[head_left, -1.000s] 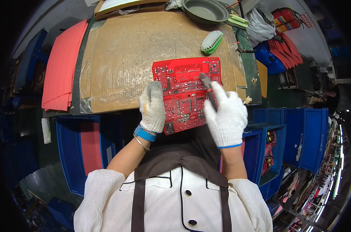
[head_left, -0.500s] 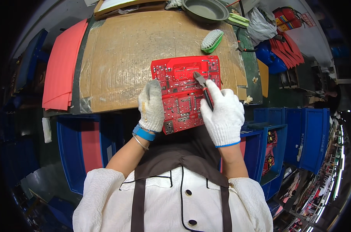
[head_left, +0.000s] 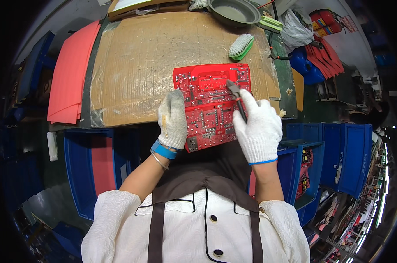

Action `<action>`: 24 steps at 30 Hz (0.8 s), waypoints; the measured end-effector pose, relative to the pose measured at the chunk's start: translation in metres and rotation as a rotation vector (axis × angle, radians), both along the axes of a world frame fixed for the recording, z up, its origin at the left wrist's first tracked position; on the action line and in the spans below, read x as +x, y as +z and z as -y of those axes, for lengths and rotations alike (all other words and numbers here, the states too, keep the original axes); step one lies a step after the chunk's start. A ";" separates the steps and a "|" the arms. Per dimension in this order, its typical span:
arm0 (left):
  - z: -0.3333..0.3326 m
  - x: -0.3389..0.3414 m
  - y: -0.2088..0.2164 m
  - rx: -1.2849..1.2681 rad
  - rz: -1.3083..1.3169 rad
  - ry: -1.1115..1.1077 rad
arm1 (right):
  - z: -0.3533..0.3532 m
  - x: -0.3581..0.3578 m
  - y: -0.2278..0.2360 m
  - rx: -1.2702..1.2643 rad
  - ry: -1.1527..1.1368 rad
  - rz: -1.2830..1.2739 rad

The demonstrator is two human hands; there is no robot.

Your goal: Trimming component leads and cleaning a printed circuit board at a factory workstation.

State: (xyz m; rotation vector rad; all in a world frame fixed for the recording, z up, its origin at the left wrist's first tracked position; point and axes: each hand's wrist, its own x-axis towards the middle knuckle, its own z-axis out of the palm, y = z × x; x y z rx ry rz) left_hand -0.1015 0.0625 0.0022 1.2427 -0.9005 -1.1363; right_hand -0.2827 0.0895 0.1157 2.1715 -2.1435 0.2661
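Note:
A red circuit board with many solder joints is held at the near edge of the cardboard-covered table. My left hand, in a white knit glove with greyed fingertips, grips its left edge; the fingers behind the board are hidden. In my right hand, also gloved in white, is a pair of side cutters with dark handles. Their jaws lie over the upper right part of the board; whether they touch it I cannot tell.
Beyond the board lies a green-backed scrubbing brush. A grey basin and another green brush sit at the far edge. Pink foam sheets hang over the left side. Blue crates stand below, on both sides.
My right hand and the cutters have shifted right across the board's upper part. The board and my left hand have moved slightly right.

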 end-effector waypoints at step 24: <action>-0.001 -0.001 0.000 -0.017 0.031 0.001 | 0.000 0.002 0.004 -0.012 -0.017 -0.006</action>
